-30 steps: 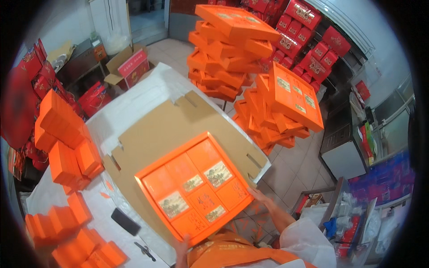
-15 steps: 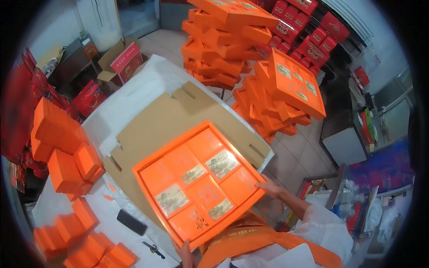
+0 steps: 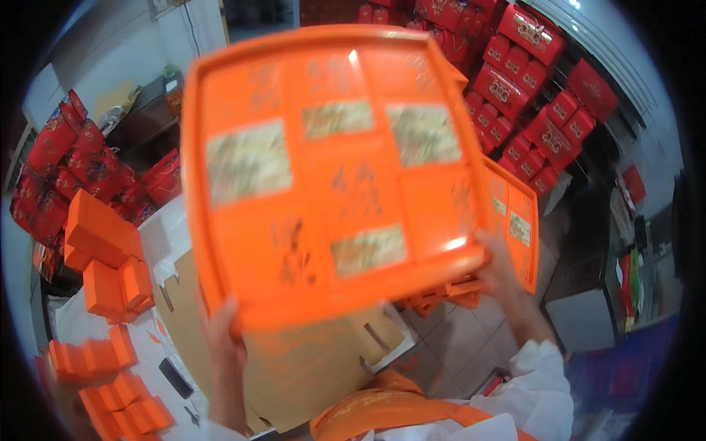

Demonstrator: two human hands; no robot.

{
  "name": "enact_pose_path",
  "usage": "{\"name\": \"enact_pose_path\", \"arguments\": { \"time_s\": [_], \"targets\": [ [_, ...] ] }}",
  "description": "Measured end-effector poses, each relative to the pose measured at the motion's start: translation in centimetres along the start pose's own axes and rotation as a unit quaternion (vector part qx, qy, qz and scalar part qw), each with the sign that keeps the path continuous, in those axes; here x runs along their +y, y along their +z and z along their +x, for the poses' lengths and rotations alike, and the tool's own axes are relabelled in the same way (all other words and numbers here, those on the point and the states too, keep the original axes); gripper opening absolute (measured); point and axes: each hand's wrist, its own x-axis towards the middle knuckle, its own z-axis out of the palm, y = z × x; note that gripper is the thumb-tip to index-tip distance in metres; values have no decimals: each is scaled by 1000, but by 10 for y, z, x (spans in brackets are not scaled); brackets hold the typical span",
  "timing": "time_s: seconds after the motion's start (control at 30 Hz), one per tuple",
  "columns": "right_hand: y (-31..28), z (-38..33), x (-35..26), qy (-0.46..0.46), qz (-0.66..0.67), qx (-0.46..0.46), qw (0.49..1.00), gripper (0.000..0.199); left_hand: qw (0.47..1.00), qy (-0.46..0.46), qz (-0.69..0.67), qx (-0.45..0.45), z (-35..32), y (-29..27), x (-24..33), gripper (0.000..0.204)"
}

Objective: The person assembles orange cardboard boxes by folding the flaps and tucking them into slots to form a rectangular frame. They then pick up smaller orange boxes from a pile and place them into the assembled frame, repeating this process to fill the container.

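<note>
I hold a large orange gift box tray [image 3: 353, 298] up in front of me, above the table and tilted. Several flat orange boxes [image 3: 254, 239] fill it, some bearing a pale landscape picture. My left hand [image 3: 224, 334] grips its near left corner, fingers partly hidden beneath the rim. At the near right corner, my right hand [image 3: 498, 266] is closed on the edge. Beneath the tray, a flat brown cardboard sheet [image 3: 309, 378] lies on the white-covered table [image 3: 165, 235]. Motion slightly blurs the tray.
Small orange boxes [image 3: 95, 356] stand in groups on the table's left, near a black phone [image 3: 175, 377]. Behind the tray to the right, another filled orange tray [image 3: 522, 228] tops a stack. Red gift boxes [image 3: 504, 84] pile up at the back; red bags [image 3: 62, 158] hang far left.
Both hands have raised the filled tray from over the cardboard sheet and moved it forward. It now hides the tall stack of trays behind. My view has shifted too.
</note>
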Motion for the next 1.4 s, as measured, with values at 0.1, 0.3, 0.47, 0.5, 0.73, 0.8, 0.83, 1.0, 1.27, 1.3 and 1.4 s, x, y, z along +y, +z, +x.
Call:
{"name": "enact_pose_path", "arguments": {
  "time_s": [0.1,0.3,0.47,0.5,0.73,0.8,0.83,1.0,1.27,1.3,1.4],
  "targets": [
    [28,67,-101,-105,-33,-100,989,35,984,82,-91,-133,88,106,53,53],
    [69,221,-226,-69,-19,-74,995,26,972,207,3,-109,109,169,48,60],
    [87,302,-226,-44,-76,-42,995,32,993,78,35,76,79,92,-28,58],
    [91,302,-217,-41,-83,-40,995,34,990,60,45,121,68,65,-44,57],
    [68,321,-213,-64,-49,-46,996,37,933,-128,69,330,-60,-55,-119,51],
    [63,328,-216,-107,10,-60,992,37,921,-155,51,353,-80,-64,-133,51],
    [59,331,-214,-120,43,-75,989,37,921,-159,49,351,-95,-68,-140,53],
    [68,288,-141,-117,156,-67,978,42,888,-228,145,371,-157,-125,-188,45],
    [16,109,228,-7,-519,-195,832,54,777,-230,466,357,-205,-313,-249,54],
    [-2,106,268,-19,-539,-165,826,57,719,-220,553,358,-195,-325,-241,56],
    [-19,82,334,-15,-640,-128,758,59,566,-216,702,374,-183,-358,-220,57]
  ]
}}
